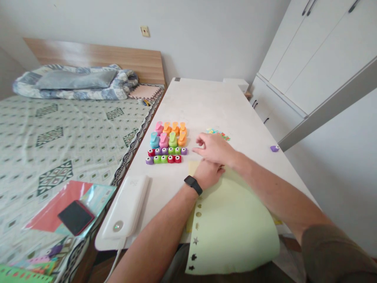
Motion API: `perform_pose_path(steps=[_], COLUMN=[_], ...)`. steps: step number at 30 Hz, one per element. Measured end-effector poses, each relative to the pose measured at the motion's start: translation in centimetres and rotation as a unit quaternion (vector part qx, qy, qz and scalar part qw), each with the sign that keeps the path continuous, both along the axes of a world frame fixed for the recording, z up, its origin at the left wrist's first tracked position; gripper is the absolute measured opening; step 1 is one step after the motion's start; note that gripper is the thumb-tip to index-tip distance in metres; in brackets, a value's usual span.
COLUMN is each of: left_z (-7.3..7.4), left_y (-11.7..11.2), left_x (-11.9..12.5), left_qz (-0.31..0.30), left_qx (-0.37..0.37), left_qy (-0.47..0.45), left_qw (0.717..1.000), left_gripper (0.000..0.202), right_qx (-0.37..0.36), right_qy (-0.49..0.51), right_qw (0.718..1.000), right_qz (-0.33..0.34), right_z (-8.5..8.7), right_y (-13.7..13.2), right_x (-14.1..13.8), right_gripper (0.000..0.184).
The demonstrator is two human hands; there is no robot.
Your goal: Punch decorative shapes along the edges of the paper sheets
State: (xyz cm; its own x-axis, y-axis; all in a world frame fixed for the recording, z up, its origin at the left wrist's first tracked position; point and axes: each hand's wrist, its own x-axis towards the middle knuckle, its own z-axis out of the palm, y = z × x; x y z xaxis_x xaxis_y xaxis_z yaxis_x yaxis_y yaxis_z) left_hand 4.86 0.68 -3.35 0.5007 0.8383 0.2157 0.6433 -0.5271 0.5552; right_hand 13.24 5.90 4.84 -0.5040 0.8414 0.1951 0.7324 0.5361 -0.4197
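My left hand (208, 173), with a black watch on its wrist, is at the far end of a light green sheet of paper (235, 224). Its fingers are curled against the sheet; the fingertips are partly hidden. A column of punched shapes, among them a star and a circle, runs along the sheet's left edge. The near end of the sheet bends down over the table edge. Above and just beyond the left hand is my right hand (216, 149), thumb and forefinger apart with nothing visible between them. Behind it lies a pile of small colourful paper cutouts (218, 133).
Left of my hands stand rows of large craft punches (173, 139) and small craft punches (164, 159). A white power bank (126, 208) with a cable lies at the table's left edge. A purple punch (274, 148) sits at the right edge. A phone (75, 217) rests on the bed.
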Motion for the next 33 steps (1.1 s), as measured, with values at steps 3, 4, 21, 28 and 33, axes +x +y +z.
perform_pose_path(steps=[3, 4, 21, 28, 33], left_z=[-0.1, -0.1, -0.4, -0.4, -0.5], left_y=[0.2, 0.2, 0.6, 0.7, 0.8], left_x=[-0.3, -0.4, -0.6, -0.7, -0.7], left_qz=[-0.022, -0.025, -0.015, -0.015, -0.008], left_qx=[0.008, 0.011, 0.023, 0.02, 0.011], left_qy=[0.025, 0.031, 0.015, -0.01, -0.035], left_qw=[0.999, 0.999, 1.0, 1.0, 0.999], left_gripper=[0.016, 0.017, 0.015, 0.014, 0.015], right_qx=[0.013, 0.019, -0.033, 0.028, -0.035], right_qy=[0.056, 0.056, -0.118, 0.024, 0.269], right_qw=[0.995, 0.991, 0.866, 0.864, 0.915], right_qz=[-0.087, -0.122, -0.485, -0.502, -0.298], right_z=[-0.4, -0.8, -8.5, -9.0, -6.9], right_y=[1.0, 1.4, 2.4, 1.9, 0.3], right_x=[6.0, 8.3, 31.1, 29.6, 23.4], right_gripper=[0.032, 0.033, 0.039, 0.038, 0.039])
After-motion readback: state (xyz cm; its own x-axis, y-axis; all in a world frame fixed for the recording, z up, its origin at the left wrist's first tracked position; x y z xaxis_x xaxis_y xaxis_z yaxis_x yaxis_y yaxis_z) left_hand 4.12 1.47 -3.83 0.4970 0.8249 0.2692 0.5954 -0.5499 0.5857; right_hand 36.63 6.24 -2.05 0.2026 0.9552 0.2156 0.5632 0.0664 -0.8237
